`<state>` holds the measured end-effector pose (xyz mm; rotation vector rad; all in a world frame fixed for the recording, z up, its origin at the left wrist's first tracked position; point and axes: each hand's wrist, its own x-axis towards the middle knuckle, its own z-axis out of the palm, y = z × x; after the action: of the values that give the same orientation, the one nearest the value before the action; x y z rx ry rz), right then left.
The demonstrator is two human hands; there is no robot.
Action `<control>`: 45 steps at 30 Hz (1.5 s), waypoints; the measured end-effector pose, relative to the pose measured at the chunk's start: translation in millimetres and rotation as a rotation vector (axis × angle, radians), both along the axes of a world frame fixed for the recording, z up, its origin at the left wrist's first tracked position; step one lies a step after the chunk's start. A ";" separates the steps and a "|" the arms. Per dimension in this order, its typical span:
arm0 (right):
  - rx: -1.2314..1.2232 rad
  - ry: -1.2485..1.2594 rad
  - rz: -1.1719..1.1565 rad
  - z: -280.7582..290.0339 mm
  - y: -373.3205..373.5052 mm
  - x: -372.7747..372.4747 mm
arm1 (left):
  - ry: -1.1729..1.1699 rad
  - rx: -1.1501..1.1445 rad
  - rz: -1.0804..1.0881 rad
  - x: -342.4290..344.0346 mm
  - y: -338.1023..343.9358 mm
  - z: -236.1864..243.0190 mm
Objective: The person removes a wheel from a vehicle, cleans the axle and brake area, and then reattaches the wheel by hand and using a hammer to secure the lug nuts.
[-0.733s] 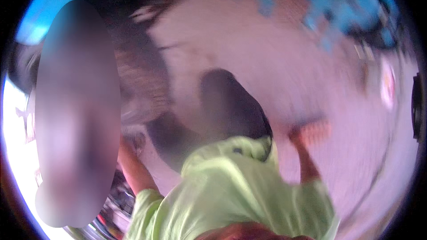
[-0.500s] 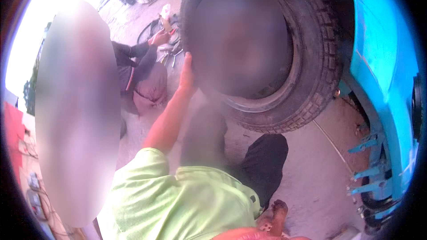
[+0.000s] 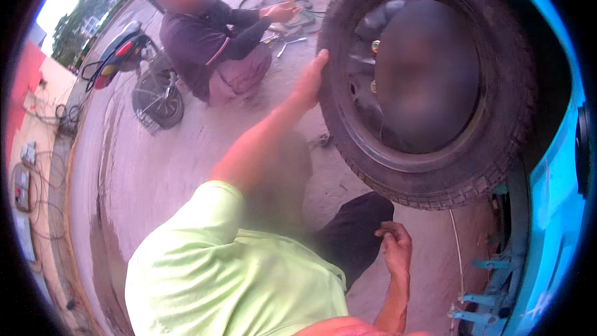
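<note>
A wheel with a black knobbly tyre (image 3: 429, 180) stands up in front of me, beside the blue vehicle body (image 3: 553, 211). My left hand (image 3: 311, 81) holds the tyre at its left side, arm stretched out; its thumb shows and the other fingers are mostly hidden. Inside the tyre sits a dark rim (image 3: 367, 109), with part of its middle blurred. My right hand (image 3: 397, 247) is lower down, near my right knee and apart from the wheel. Its fingers are curled in, and whatever they may hold cannot be made out.
At the far left another person (image 3: 217, 56) squats, hands together over tools (image 3: 290, 43) on the ground. Behind them stands a motorbike (image 3: 155, 93). Cables (image 3: 53, 168) run along the left wall. Blue metal brackets (image 3: 482, 302) stick out at lower right.
My view has swung left, so the wheel and squatting person appear farther right. My right hand has risen from the lower edge toward my knee. My left hand stays on the tyre.
</note>
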<state>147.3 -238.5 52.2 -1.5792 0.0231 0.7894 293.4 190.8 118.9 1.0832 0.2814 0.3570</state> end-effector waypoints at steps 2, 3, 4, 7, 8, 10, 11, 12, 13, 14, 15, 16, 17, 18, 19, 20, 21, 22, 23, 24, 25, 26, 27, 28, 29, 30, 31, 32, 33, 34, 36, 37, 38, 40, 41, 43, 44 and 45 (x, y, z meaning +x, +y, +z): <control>0.101 0.008 0.120 6.0 23.3 1.5 | -0.015 0.041 -0.002 -0.8 4.5 0.8; 0.154 0.015 0.179 8.2 33.1 1.1 | -0.016 0.065 0.003 -1.3 5.1 0.7; 0.193 0.045 0.223 11.9 42.7 0.9 | -0.017 0.088 0.007 -1.9 6.0 0.8; 0.293 0.126 0.336 25.4 63.9 -2.1 | 0.062 0.071 0.010 -4.4 9.0 -3.0; 0.327 0.142 0.370 29.7 70.5 -2.6 | 0.063 0.118 -0.005 -5.7 12.6 -2.9; 0.373 0.143 0.427 42.6 84.4 -2.9 | 0.068 0.212 -0.037 -11.1 21.5 -2.8; 0.380 0.127 0.441 52.1 89.4 -1.2 | 0.161 0.269 -0.060 -17.3 16.4 11.7; 0.388 0.110 0.453 59.1 93.8 1.4 | 0.254 0.326 -0.083 -24.1 13.4 28.5; 0.397 0.108 0.485 63.1 97.0 4.4 | 0.344 0.378 -0.104 -29.9 10.9 39.6; 0.406 0.105 0.515 66.0 100.2 7.3 | 0.389 0.434 -0.123 -26.3 19.1 36.0; 0.421 0.108 0.555 69.4 105.2 9.6 | 0.441 0.492 -0.132 -23.3 36.5 31.3; 0.399 0.098 0.583 75.1 109.5 12.1 | 0.497 0.547 -0.147 -23.2 46.7 26.9; 0.371 0.084 0.601 82.4 113.0 15.6 | 0.506 0.562 -0.170 -24.3 45.5 28.8; 0.336 0.071 0.619 87.2 115.6 16.9 | 0.514 0.570 -0.194 -28.5 42.0 34.5; 0.333 0.042 0.613 88.2 117.6 17.6 | 0.521 0.578 -0.219 -31.8 40.6 38.4; 0.335 0.007 0.609 89.4 119.4 20.4 | 0.549 0.611 -0.246 -32.2 42.0 42.1; 0.337 -0.028 0.603 90.7 121.2 22.7 | 0.576 0.644 -0.275 -32.1 44.0 45.2; 0.346 -0.072 0.578 93.2 121.8 23.6 | 0.603 0.677 -0.305 -31.5 46.3 46.8; 0.360 -0.115 0.548 95.5 122.3 23.3 | 0.588 0.662 -0.313 -31.3 47.2 45.9; 0.372 -0.158 0.516 98.8 123.7 23.8 | 0.572 0.647 -0.322 -32.2 45.8 43.8; 0.376 -0.264 0.497 103.6 126.0 25.2 | 0.556 0.633 -0.332 -32.0 46.1 42.3; 0.375 -0.365 0.482 109.9 126.6 26.9 | 0.568 0.626 -0.351 -32.3 47.5 41.3; 0.372 -0.467 0.466 115.9 127.6 28.9 | 0.580 0.620 -0.371 -32.7 49.1 42.3; 0.387 -0.605 0.431 121.6 130.0 32.8 | 0.592 0.614 -0.390 -33.0 51.0 44.2; 0.395 -0.742 0.394 127.4 133.2 38.0 | 0.596 0.634 -0.405 -32.5 51.8 45.8; 0.401 -0.878 0.355 132.9 136.9 42.7 | 0.601 0.656 -0.419 -32.1 52.8 48.8; 0.368 -0.943 0.322 138.9 140.7 46.7 | 0.605 0.677 -0.434 -31.7 54.2 51.2; 0.334 -1.009 0.286 144.9 144.6 50.6 | 0.603 0.679 -0.462 -30.5 55.2 54.5; 0.300 -1.074 0.249 146.8 148.6 53.4 | 0.601 0.680 -0.491 -29.5 56.5 57.1; 0.277 -1.110 0.212 143.1 153.1 55.4 | 0.599 0.682 -0.519 -28.3 58.8 56.4; 0.215 -1.166 0.207 143.6 160.7 56.7 | 0.543 0.682 -0.515 -24.7 67.1 47.0; 0.183 -1.193 0.205 144.0 164.2 56.9 | 0.515 0.681 -0.513 -22.8 71.3 42.2; 0.149 -1.199 0.193 143.3 166.2 56.6 | 0.485 0.673 -0.514 -21.9 72.4 40.2; 0.080 -1.209 0.170 141.5 169.5 55.6 | 0.426 0.655 -0.517 -19.5 73.9 41.1; 0.057 -1.203 0.150 140.5 171.5 56.0 | 0.395 0.677 -0.555 -16.5 77.7 38.4; 0.007 -1.192 0.107 140.4 177.1 56.5 | 0.327 0.720 -0.635 -7.1 88.9 30.2; -0.023 -1.197 0.077 145.5 181.7 54.2 | 0.255 0.669 -0.678 -3.8 97.8 19.1; -0.039 -1.205 0.053 145.8 185.0 53.8 | 0.227 0.592 -0.736 2.3 107.2 1.1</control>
<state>201.1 -53.5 198.0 -1.8716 -0.8735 -0.2204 295.6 298.1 120.0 1.7221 -0.0473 -0.3736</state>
